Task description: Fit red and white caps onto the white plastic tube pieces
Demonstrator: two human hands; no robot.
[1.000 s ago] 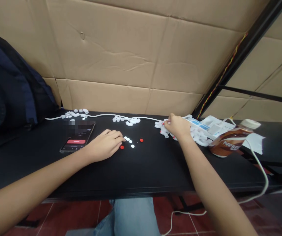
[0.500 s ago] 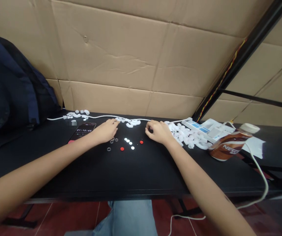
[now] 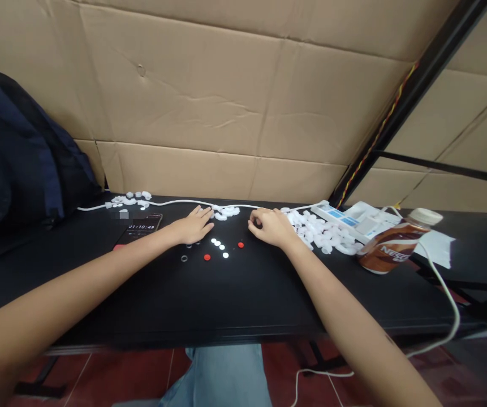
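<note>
My left hand point(image 3: 191, 226) lies palm down over the black table with its fingers spread. Its fingertips are beside a small group of white plastic pieces point(image 3: 226, 212) at the back. Several clear rings point(image 3: 184, 258) lie near its wrist, some partly covered. My right hand point(image 3: 272, 226) is closed, thumb and fingers curled in a pinch; whatever is between them is hidden. It rests next to a big heap of translucent white plastic pieces point(image 3: 322, 233). Between my hands lie several small white discs point(image 3: 222, 247), a red disc point(image 3: 207, 257) and another red disc point(image 3: 240, 245).
A phone point(image 3: 143, 227) showing a timer lies left, with more white pieces point(image 3: 130, 199) behind it. A white cable point(image 3: 179, 202) runs along the cardboard wall point(image 3: 175, 85). To the right stand a tilted brown bottle point(image 3: 391, 249) and a white-and-blue box point(image 3: 340, 217). A dark backpack point(image 3: 26, 152) fills the left.
My left hand has shifted slightly right and its fingers have spread, now covering some of the rings. My right hand keeps its curled shape, and the view has shifted slightly.
</note>
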